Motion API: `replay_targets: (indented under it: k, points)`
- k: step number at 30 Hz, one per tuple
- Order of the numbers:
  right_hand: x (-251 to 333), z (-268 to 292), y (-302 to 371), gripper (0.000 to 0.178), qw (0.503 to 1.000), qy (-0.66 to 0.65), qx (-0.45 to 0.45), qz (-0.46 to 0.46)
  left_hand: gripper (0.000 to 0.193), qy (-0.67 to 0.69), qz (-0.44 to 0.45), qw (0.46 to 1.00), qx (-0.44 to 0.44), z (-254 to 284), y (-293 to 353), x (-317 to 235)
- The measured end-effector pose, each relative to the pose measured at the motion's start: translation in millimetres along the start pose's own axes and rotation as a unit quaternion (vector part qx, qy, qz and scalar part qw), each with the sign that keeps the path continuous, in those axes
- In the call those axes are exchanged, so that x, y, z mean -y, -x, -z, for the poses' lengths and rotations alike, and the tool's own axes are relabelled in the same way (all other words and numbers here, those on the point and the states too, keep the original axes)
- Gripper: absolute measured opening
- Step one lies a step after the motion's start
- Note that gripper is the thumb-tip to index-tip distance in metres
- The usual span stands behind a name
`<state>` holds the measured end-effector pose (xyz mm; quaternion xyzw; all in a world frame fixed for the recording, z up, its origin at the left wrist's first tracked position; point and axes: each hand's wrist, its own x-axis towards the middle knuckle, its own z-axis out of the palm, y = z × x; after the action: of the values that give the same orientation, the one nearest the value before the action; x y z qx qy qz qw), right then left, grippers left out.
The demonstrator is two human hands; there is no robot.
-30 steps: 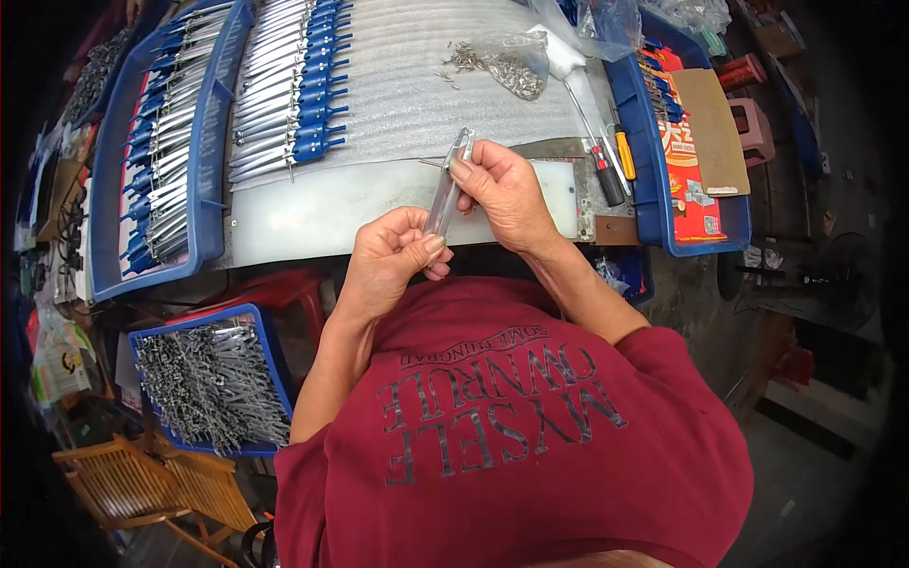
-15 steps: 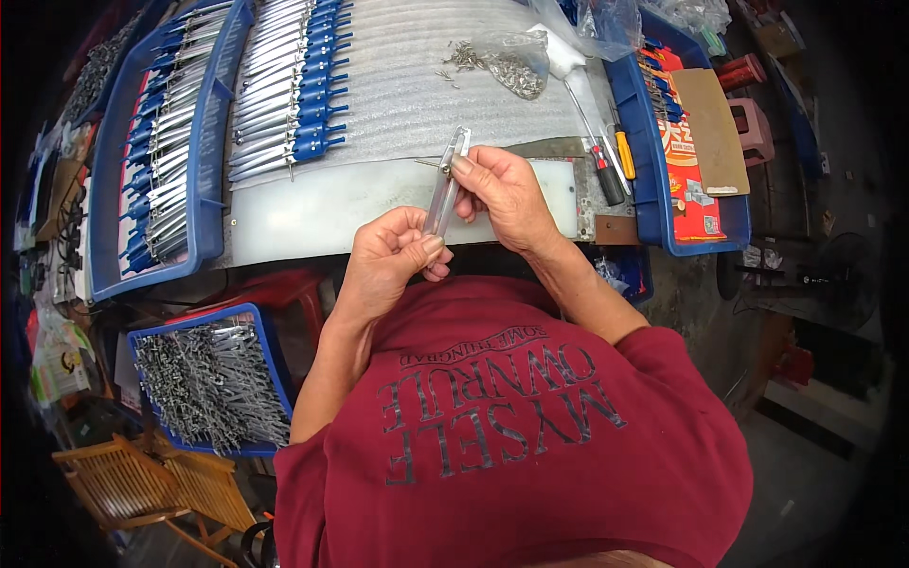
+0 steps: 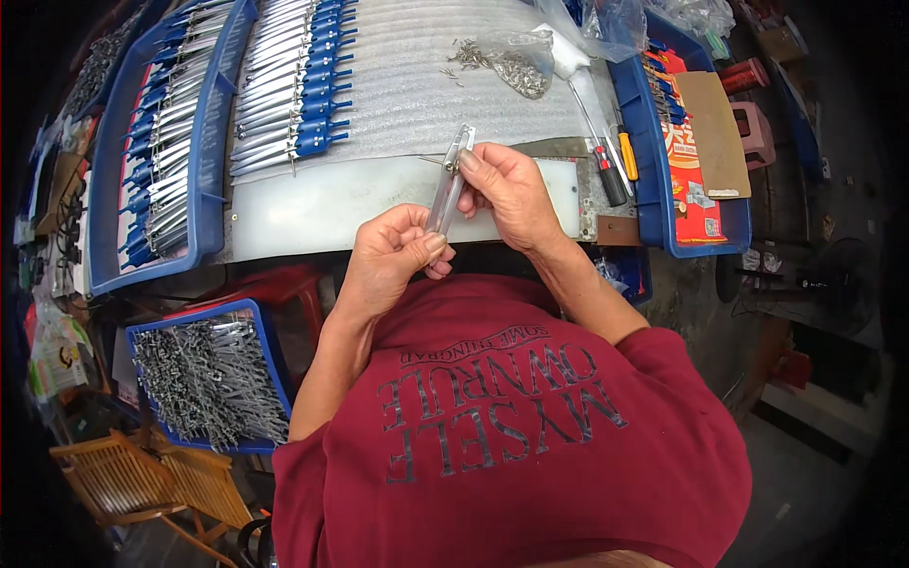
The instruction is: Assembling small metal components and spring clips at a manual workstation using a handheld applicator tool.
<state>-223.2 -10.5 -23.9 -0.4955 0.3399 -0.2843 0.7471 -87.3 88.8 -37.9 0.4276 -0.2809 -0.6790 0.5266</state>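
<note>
Together, left grip (image 3: 393, 254) and right grip (image 3: 512, 196) hold a slim, shiny, silvery strip (image 3: 444, 204).

The shirt (image 3: 530, 506) is dark red, and its sleeves (image 3: 653, 364) are short and loose. It carries dark grey lettering (image 3: 483, 440) in rows, one row smaller. The hands (image 3: 516, 194) are bare.

Hands (image 3: 393, 251) btwn trays (image 3: 210, 142), pins (image 3: 468, 57) on mat (image 3: 407, 85) ahead, screwdrivers (image 3: 613, 180) R

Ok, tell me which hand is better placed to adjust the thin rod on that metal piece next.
Probably the right hand: it grips the metal piece beside the thin rod, while the left hand holds the end nearer the person.
</note>
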Motion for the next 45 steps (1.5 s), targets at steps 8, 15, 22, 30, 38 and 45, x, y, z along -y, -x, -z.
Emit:
replay_targets:
  k: [8,15,22,30,38,45]
  points:
    - [-2,-1,-1,0.014,0.997,0.053,0.009,0.047,0.013,-0.002,0.003,1.000,-0.006,-2,0,0]
    - [-2,0,-1,0.016,0.999,0.013,0.000,0.053,0.011,-0.007,0.016,1.000,-0.017,-4,1,-4]
    - [2,4,0,0.021,0.999,0.036,0.018,-0.017,0.011,-0.008,0.020,1.000,-0.017,-5,0,-4]
    - [-2,-1,0,0.017,0.998,0.040,-0.027,0.029,0.012,-0.028,0.039,0.999,-0.018,-6,0,-9]
    - [-5,2,-1,0.013,0.998,0.038,-0.024,0.037,0.016,-0.069,0.040,0.997,-0.014,-3,-1,-10]
    - [-7,1,-1,0.012,0.997,0.050,-0.033,0.047,0.012,-0.066,0.023,0.997,-0.035,-4,-2,-3]
